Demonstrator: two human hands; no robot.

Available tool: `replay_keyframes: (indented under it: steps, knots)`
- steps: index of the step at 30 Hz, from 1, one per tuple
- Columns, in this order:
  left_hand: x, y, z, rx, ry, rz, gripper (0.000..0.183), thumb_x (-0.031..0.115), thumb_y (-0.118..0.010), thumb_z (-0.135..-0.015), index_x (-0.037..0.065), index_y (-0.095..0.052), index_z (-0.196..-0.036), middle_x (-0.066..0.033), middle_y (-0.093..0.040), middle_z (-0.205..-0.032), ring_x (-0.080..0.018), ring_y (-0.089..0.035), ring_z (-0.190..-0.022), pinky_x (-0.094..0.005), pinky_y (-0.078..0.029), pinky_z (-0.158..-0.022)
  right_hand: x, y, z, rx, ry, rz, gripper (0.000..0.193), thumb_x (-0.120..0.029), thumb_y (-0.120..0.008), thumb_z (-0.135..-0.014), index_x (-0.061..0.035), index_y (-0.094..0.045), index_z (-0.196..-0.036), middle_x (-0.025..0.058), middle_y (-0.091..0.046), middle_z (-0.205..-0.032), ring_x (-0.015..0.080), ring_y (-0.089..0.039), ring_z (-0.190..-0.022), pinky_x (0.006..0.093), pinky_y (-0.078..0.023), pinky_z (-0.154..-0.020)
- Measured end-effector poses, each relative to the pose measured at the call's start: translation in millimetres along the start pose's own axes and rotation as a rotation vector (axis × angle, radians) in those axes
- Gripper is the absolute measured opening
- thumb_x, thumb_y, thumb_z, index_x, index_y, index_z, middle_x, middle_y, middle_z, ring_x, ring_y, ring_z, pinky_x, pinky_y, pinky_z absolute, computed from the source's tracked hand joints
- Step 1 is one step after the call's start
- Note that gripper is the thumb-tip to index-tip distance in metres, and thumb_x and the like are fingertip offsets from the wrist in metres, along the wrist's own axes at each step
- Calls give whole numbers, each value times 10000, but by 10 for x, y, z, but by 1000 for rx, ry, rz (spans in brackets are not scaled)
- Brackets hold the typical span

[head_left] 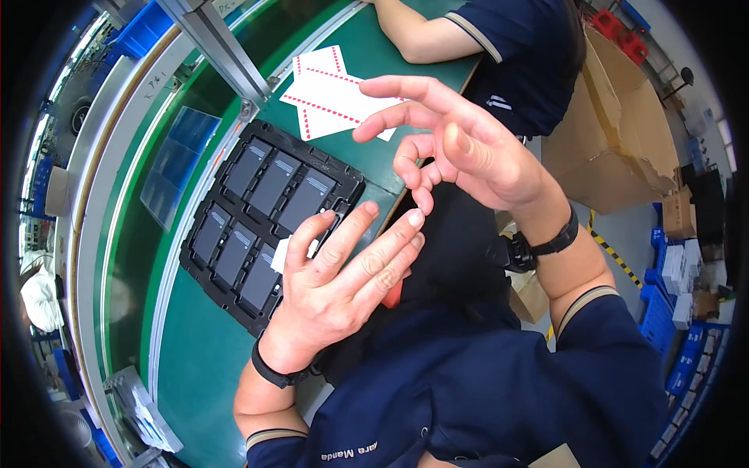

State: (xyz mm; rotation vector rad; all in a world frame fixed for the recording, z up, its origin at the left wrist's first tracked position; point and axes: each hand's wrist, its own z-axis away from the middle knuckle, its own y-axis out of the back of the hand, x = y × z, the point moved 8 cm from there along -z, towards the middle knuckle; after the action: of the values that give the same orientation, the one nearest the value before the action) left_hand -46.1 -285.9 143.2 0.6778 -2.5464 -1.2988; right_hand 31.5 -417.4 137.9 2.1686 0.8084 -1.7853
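My left hand (331,292) is back up over the near side of a black tray (261,129), with fingers stretched out and slightly apart. By its little finger a small white piece (280,256) shows; whether it rests on the tray or clings to the hand I cannot tell. My right hand (468,148) is raised with its fingers spread and loosely bent, no object visible in it. Its lower fingertips come close to the left hand's fingertips; contact is unclear. Several flat dark rectangular pieces (273,187) sit in the tray's compartments. The left thumb is hidden.
White sheets with red dots (320,97) overlap on the green table (195,366) beyond the tray. A metal post (222,51) rises at the table's far side. A co-worker's arm (421,35) rests at the top. A large cardboard box (608,132) stands to the right.
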Motion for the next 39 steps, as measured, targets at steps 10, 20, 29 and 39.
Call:
replay_keyframes:
  steps: [10, 20, 29, 39]
  knots:
    - [-83, 20, -2, 18, 40, -36, 286, 225, -695, -809, 187, -704, -1092, 65, -629, -1258, -196, -570, -1125, -386, -369, -970, 18, 32, -11, 117, 79, 10, 929, -590, -603, -872, -14, -208, -1485, 207, -459, -1336, 117, -543, -787, 261, -538, -673]
    - [-138, -14, -16, -23, 114, -13, 408, 212, -778, -743, 156, -678, -1134, 35, -634, -1256, -234, -560, -1130, -434, -353, -1001, 90, 39, -30, 94, 132, -122, 728, -439, -588, -942, -35, -277, -1462, 151, -478, -1261, 113, -569, -795, 248, -502, -703]
    - [-251, -178, 9, -96, 147, 14, 493, 230, -779, -717, 132, -651, -1183, 2, -593, -1321, -247, -526, -1199, -451, -324, -1031, 16, 94, -3, 114, 143, -153, 803, -521, -515, -949, -20, -196, -1489, 219, -436, -1349, 129, -541, -895, 273, -529, -716]
    - [-226, -147, 3, -75, 125, 39, 470, 248, -773, -740, 143, -657, -1183, -1, -597, -1321, -251, -520, -1221, -439, -309, -1046, 198, 202, 31, 106, 48, -461, 598, -433, -470, -999, -67, -310, -1444, 157, -475, -1312, 210, -541, -1094, 394, -538, -831]
